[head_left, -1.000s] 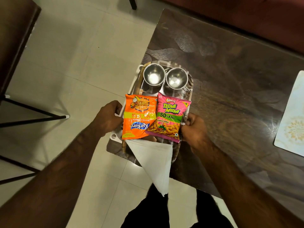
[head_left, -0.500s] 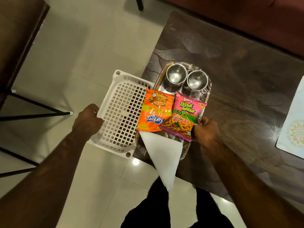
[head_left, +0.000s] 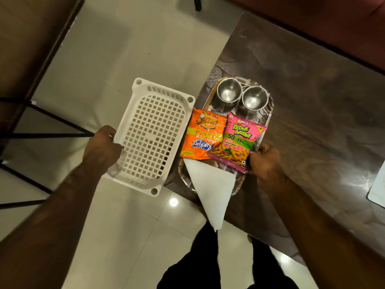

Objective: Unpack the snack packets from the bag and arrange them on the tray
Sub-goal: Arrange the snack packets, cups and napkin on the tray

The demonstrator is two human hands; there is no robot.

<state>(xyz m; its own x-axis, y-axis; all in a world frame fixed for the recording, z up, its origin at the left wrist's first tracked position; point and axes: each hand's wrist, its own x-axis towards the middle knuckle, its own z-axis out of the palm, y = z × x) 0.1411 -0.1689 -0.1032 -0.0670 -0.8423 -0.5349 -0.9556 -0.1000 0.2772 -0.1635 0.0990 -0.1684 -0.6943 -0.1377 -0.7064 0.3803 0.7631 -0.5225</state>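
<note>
Pulled further left of the tray [head_left: 268,105] now: white basket [head_left: 152,136], gripped by left hand [head_left: 102,149].
Tray's right edge is clasped by right hand [head_left: 263,159]; snack packets [head_left: 235,142] lie on it.

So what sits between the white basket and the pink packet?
The orange snack packet, lying on the tray in the head view; its edge is under the pink packet.

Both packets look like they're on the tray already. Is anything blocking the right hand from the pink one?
Nothing visible does. The right hand is already at the pink packet, at its near right corner, on the tray. The left hand holds the white basket off to the side.
</note>
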